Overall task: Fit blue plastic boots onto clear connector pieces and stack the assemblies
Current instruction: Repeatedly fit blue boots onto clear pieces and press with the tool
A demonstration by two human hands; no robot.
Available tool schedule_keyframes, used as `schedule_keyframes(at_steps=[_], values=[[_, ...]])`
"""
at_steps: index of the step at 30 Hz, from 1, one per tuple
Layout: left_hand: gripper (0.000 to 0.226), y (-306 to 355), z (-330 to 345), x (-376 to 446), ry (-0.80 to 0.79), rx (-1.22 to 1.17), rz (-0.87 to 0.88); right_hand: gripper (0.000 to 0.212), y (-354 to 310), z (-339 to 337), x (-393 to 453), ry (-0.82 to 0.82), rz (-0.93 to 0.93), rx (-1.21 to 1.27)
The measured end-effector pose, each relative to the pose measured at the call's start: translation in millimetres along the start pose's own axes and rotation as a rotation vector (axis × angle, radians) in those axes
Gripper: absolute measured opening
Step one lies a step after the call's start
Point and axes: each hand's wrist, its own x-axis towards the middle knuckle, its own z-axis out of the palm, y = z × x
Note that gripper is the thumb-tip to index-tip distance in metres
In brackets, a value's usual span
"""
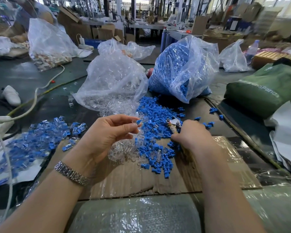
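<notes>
Pinching a clear connector (pixel 136 123) with a blue boot, the left hand (pixel 107 132) fingers clamp it above the cardboard (pixel 141 180). Right hand (pixel 191 134) grips pliers (pixel 173 123). Behind, one bag (pixel 111 81) holds clear pieces, another bag (pixel 183 68) blue boots.

Two hands, left (pixel 106 133) and right (pixel 191 135). One cardboard sheet (pixel 141 180). Behind it, two big bags: one of clear pieces (pixel 112 83), one of blue boots (pixel 181 69). Loose boots (pixel 156 115) on it, too many to count; likewise the assemblies (pixel 32 140) to its left. One green bag (pixel 265 88) to its right.
</notes>
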Motion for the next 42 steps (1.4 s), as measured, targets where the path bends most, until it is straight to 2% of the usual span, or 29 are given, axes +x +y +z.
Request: schedule_keyframes(at_steps=[4, 7, 9, 11, 12, 14, 16, 22, 26, 33, 42], values=[[0.025, -0.3, -2.6, 0.8, 0.014, -0.03, -0.003, 0.029, 1.0, -1.1, 0.5, 0.051, -0.015, 0.059], [0.023, 0.4, -5.4, 1.5, 0.041, -0.084, -0.01, 0.034, 1.7, -12.0, -4.6, 0.081, -0.079, 0.32], [0.022, 0.6, -7.5, 2.1, 0.072, -0.141, -0.013, 0.031, -1.7, -20.0, -10.8, -0.045, -0.152, 0.625], [0.021, 0.6, -9.0, 3.4, 0.095, -0.197, -0.012, 0.029, -6.4, -22.8, -20.2, -0.294, -0.255, 0.847], [0.02, 0.5, -9.1, 4.1, 0.106, -0.218, -0.011, 0.028, -9.2, -22.1, -25.1, -0.422, -0.315, 0.883], [0.021, 0.2, -8.2, 5.3, 0.126, -0.253, -0.008, 0.029, -16.7, -18.4, -34.3, -0.584, -0.399, 0.881], [0.028, -0.2, -7.2, 5.9, 0.136, -0.252, 0.002, 0.031, -22.9, -15.4, -39.4, -0.608, -0.418, 0.859], [0.019, -2.3, -1.5, 7.9, 0.106, -0.185, 0.019, 0.03, -30.3, -14.1, -46.4, -0.571, -0.457, 0.782], [0.025, -5.6, 0.0, 8.8, 0.106, -0.107, 0.046, 0.035, -31.2, -14.0, -48.2, -0.558, -0.44, 0.76], [0.017, -6.6, 3.1, 6.4, 0.177, 0.138, 0.159, 0.037, -34.0, -13.0, -48.7, -0.554, -0.422, 0.706], [0.02, -5.4, 3.9, 4.4, 0.186, 0.157, 0.176, 0.046, -38.9, -9.0, -47.7, -0.481, -0.416, 0.669]])
